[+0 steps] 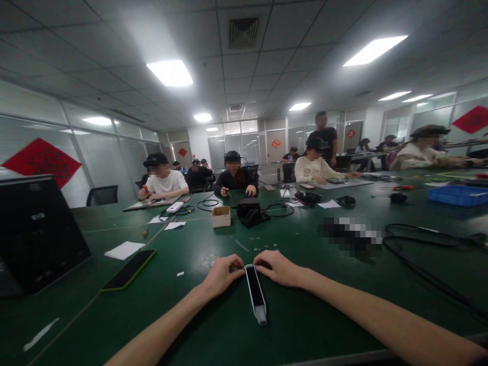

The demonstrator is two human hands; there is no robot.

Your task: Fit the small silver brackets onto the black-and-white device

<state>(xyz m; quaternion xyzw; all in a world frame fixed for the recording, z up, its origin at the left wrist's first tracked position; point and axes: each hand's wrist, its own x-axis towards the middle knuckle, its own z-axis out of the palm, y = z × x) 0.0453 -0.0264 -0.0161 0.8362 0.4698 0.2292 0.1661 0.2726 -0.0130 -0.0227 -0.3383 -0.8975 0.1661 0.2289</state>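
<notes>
A slim black device with a light grey rim (255, 294) lies lengthwise on the green table (297, 325), its far end pointing away from me. My left hand (222, 274) grips that far end from the left, fingers curled and pinched. My right hand (277, 267) meets it from the right, fingers bent onto the same end. Several tiny light parts (263, 247) lie just beyond my hands.
A phone in a green case (128, 269) and white paper (124, 250) lie at left by a black angled panel (36, 234). A small cardboard box (221, 216), black gear (249, 211), black cables (423, 264) and a blue tray (457, 194) lie farther off. Several people sit opposite.
</notes>
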